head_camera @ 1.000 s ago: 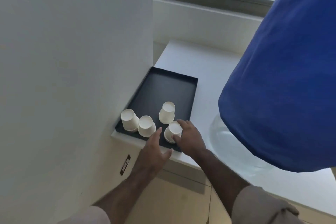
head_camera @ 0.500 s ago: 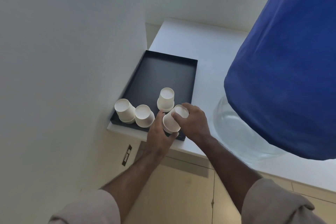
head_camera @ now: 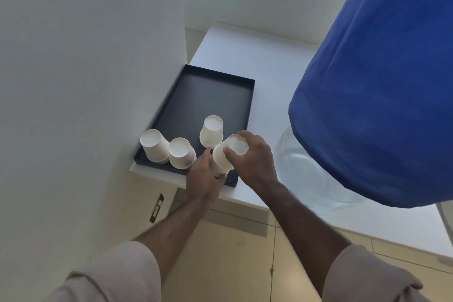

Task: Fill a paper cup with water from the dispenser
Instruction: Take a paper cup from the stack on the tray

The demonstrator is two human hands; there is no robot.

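A white paper cup (head_camera: 224,154), upside down and tilted, is lifted off the front right corner of the black tray (head_camera: 210,95). My right hand (head_camera: 255,162) grips its base end. My left hand (head_camera: 203,179) holds the lower rim end, where a second nested cup seems to show. Three more stacks of inverted cups stay on the tray: one at the left (head_camera: 154,144), one beside it (head_camera: 181,155), one behind (head_camera: 212,130). The water bottle with a blue cover (head_camera: 380,95) stands at the right; its clear lower part (head_camera: 301,167) shows. No tap is visible.
The tray lies on a white counter (head_camera: 257,61) against a white wall (head_camera: 85,68) at the left. Beige cabinet fronts (head_camera: 240,252) are below the counter. A window ledge runs along the back.
My right hand took the front right cup and lifted and tilted it off the tray. My left hand came up to hold its lower end.
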